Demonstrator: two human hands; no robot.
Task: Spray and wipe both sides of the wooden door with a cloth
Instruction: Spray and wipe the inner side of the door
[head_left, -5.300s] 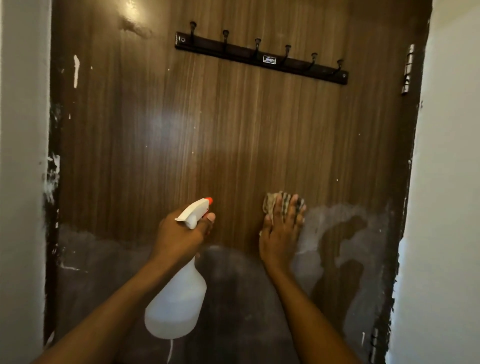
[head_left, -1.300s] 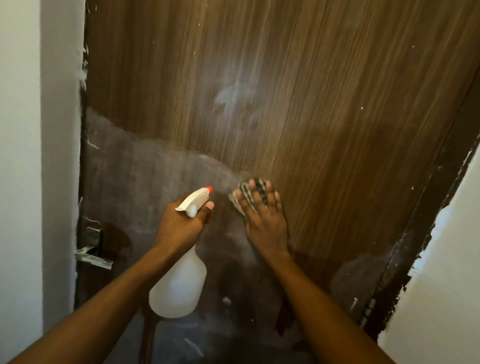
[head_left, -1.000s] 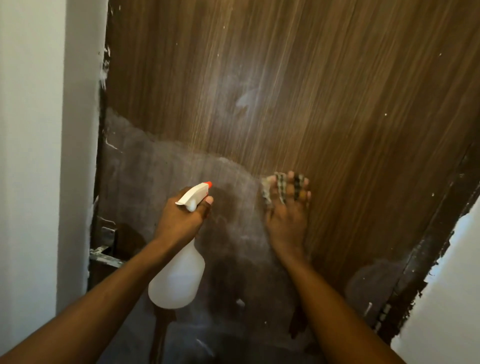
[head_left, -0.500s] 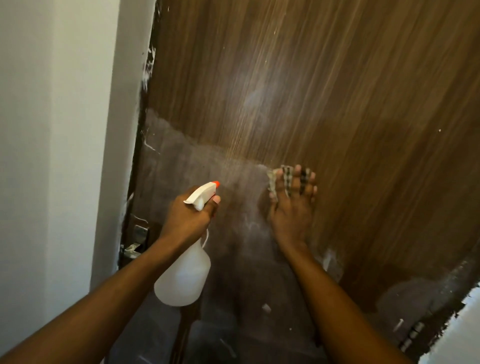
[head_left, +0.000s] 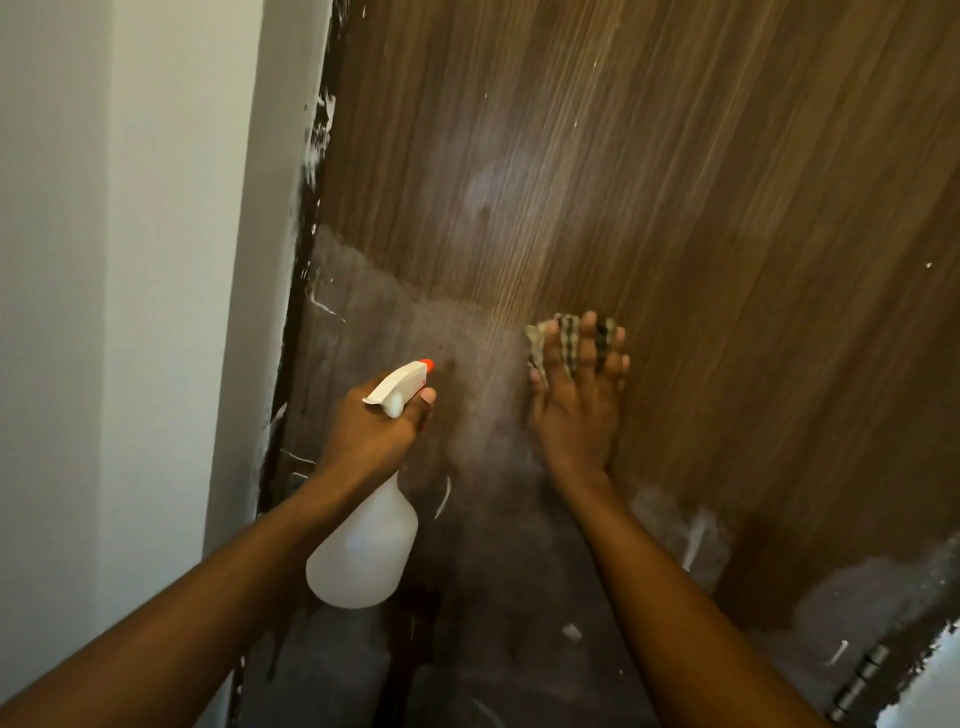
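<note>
— Where's the cloth?
— Flat against the door, under the right hand; its fingers are spread and press it to the wood.
— And the left hand?
— Curled round the spray bottle's neck, nozzle facing the door, left of the cloth.

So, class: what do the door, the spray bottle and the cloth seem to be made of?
Door: wood or wood-look laminate, with straight brown grain and a slight sheen.
Spray bottle: translucent white plastic, with an orange nozzle tip.
Cloth: probably woven fabric, with a checked pattern.
</note>
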